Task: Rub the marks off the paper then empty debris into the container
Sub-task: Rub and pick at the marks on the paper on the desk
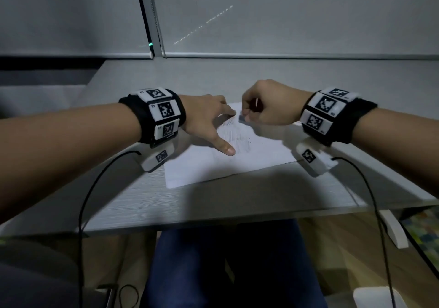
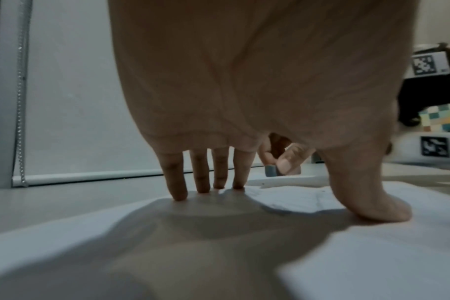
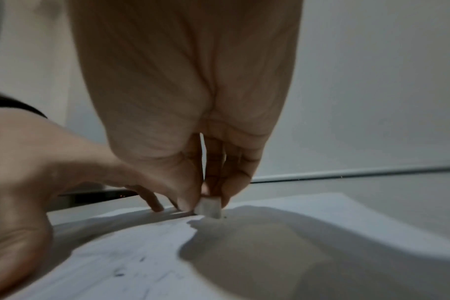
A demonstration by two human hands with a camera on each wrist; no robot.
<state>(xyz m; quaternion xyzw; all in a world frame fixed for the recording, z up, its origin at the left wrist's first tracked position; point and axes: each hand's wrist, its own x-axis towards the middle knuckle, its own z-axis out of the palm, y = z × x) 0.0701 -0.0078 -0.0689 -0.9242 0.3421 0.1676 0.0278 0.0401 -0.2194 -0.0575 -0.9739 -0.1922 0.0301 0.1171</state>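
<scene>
Paper (image 1: pixel 237 163): one white sheet lies flat on the grey table (image 1: pixel 261 196), near its middle and turned a little against the near edge. I see faint pencil marks (image 1: pixel 237 139) scribbled across the sheet's centre, between my two hands.

My left hand (image 1: pixel 206 117) is spread wide, palm down, over the sheet's left part. Its four straight fingers (image 2: pixel 177 178) press their tips down by the far left corner, and the thumb (image 1: pixel 224 147) is planted apart from them, nearer me, beside the marks. It grasps nothing.

My right hand (image 1: pixel 268 104) is curled over the far part of the sheet, knuckles up, wrist raised. Thumb and fingertips pinch one small pale eraser (image 3: pixel 209 208), its lower end touching the paper just beside the left fingertips.

Each wrist carries a black band (image 1: pixel 140 117) with white coded tags, and two black cables (image 1: pixel 95 189) trail off the near edge.
</scene>
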